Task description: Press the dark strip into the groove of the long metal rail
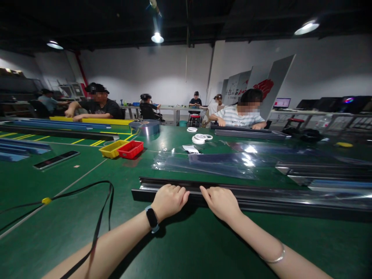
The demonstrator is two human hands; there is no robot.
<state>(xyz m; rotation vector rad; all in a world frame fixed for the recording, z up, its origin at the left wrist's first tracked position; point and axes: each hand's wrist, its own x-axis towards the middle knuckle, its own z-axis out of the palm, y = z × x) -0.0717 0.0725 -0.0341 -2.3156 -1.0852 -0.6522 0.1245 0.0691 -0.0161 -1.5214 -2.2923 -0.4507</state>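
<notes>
A long black metal rail [261,199] lies across the green table [186,248] in front of me. My left hand [169,200] rests on its near edge close to the left end, fingers curled over the rail. My right hand [221,201] sits just to the right of it, fingers bent over the same edge. A black band is on my left wrist and a thin bangle on my right forearm.
Clear plastic sheets [209,161] lie beyond the rail, with white tape rolls [200,138] behind. A yellow bin [112,148] and a red bin [131,149] stand at the left. A black cord [99,217] loops near my left arm. More rails [325,172] lie right. Other people sit at the far side.
</notes>
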